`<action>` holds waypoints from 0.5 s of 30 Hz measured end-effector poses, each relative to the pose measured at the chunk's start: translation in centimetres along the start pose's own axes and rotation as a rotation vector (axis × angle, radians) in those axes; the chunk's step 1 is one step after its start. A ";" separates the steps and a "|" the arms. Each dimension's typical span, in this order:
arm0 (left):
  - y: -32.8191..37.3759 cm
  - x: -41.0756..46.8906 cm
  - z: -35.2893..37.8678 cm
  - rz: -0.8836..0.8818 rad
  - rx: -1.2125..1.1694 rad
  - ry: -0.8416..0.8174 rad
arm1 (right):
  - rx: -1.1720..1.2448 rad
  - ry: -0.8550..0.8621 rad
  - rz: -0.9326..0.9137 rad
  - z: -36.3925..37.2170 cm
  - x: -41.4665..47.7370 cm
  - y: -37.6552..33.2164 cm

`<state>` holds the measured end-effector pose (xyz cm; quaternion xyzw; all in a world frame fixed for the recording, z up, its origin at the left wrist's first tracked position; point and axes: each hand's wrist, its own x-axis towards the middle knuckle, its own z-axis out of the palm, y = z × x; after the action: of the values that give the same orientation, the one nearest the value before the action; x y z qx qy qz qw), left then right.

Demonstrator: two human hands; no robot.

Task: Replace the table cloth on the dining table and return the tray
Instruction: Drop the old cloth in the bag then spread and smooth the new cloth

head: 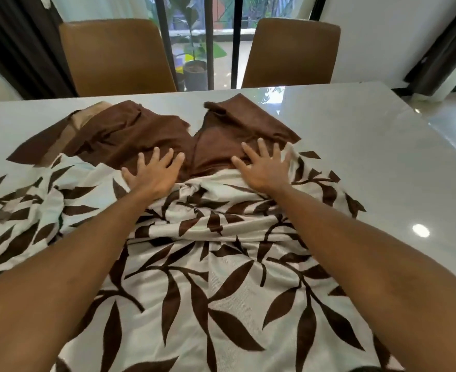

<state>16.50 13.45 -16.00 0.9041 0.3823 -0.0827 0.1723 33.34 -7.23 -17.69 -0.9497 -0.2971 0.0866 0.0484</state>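
A white table cloth point(194, 277) with brown leaf print and a plain brown border lies bunched and creased over the near half of the glossy white dining table point(369, 146). Its brown border point(130, 135) is folded into two crumpled flaps toward the far side. My left hand point(154, 170) lies flat on the cloth where the brown border meets the print, fingers spread. My right hand point(264, 165) rests flat the same way on the right flap, fingers apart. Neither hand pinches the fabric. No tray is in view.
Two tan-brown chairs point(116, 55) point(291, 49) stand at the table's far edge. Behind them is a glass door with dark bars and a potted plant point(194, 68) outside. Dark curtains hang at both sides. The table's right and far parts show bare surface.
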 end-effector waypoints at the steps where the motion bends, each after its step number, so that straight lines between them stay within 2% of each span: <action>1: -0.4 1.0 -0.2 -0.011 0.015 0.001 | 0.006 0.016 0.041 -0.2 0.8 1.8; 4: -0.8 3.6 -1.3 -0.089 -0.042 -0.013 | -0.028 0.011 0.145 -1.4 3.0 6.3; 8: -0.1 5.4 -2.9 -0.149 -0.207 -0.068 | -0.009 0.011 0.184 -1.8 3.8 7.5; 10: 0.1 6.6 -3.4 -0.163 -0.357 -0.116 | 0.029 0.002 0.168 -1.9 4.5 7.4; 11: 0.3 7.1 -3.8 -0.166 -0.504 -0.124 | 0.064 -0.013 0.156 -2.3 4.7 7.7; 13: -0.1 7.4 -5.1 -0.102 -0.862 -0.100 | 0.268 -0.069 0.145 -4.0 5.1 8.1; 15: -1.4 6.6 -6.2 -0.002 -1.191 0.018 | 0.724 -0.110 0.196 -5.8 4.6 9.0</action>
<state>20.20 21.07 -12.44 0.6520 0.3654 0.1535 0.6463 43.14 -12.19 -13.94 -0.8890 -0.1574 0.2409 0.3562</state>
